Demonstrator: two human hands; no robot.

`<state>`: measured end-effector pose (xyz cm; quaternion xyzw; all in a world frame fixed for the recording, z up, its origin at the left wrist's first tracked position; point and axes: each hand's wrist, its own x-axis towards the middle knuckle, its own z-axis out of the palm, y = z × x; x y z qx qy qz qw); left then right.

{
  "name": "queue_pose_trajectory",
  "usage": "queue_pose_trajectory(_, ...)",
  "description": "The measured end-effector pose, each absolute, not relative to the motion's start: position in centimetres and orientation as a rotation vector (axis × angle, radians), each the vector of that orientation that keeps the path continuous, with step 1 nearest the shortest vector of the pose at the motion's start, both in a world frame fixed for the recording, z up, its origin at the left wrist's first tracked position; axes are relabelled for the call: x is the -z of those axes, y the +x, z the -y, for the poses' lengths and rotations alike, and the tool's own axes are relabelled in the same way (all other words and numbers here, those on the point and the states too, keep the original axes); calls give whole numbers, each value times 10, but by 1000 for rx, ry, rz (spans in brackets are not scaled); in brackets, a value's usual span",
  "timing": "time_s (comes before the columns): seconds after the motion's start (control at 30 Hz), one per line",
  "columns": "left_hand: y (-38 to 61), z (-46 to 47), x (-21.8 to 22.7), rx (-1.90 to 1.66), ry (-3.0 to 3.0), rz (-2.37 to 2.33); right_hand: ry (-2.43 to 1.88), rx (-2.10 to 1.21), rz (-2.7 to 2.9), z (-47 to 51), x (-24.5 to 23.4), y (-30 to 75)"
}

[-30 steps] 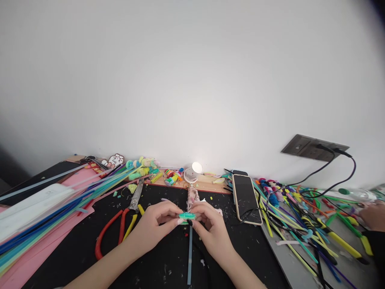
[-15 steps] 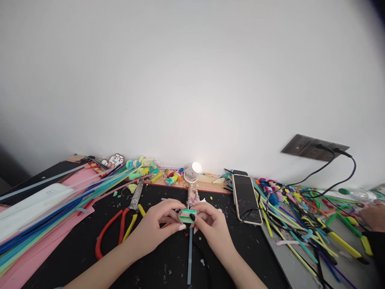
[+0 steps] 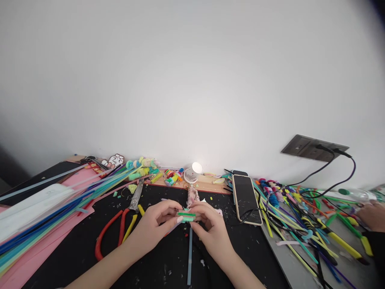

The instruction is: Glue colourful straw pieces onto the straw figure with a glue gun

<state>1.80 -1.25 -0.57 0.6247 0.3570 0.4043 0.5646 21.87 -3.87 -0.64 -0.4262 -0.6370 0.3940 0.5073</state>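
Observation:
Between my two hands is a small striped piece (image 3: 186,217) in bright green and mint, seemingly made of short lengths of pipe cleaner laid side by side. My left hand (image 3: 161,218) pinches its left end, thumb in front and fingers behind. At the other end, the fingers of my right hand (image 3: 209,220) are closed on it. Both hands hover over the black work surface. Just behind them stands a pale pinkish, worn-looking object (image 3: 192,194), its lower part hidden by my fingers. A translucent stick (image 3: 189,257) runs toward me below the piece.
Red-handled scissors (image 3: 122,228) lie left, beside pipe cleaners (image 3: 90,196) on pink sheets (image 3: 51,249). A lit white round lamp (image 3: 197,167) stands at the wall. Rightward are a phone (image 3: 247,198), cables, yellow-black pliers (image 3: 339,241) and another person's hand (image 3: 373,214).
The striped piece has been turned and shifted slightly left in my fingers, so a bright green strip faces me. My right thumb has moved lower, away from its front.

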Motion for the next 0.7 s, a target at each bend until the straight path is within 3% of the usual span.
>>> queue_pose_trajectory(0.5, 18, 14, -3, -951, 1677, -971, -1171, -918, 1545, 39, 11, 219)
queue_pose_trajectory(0.7, 18, 13, 0, -908, 1542, -942, -1148, -1089, 1450, 39, 9, 218)
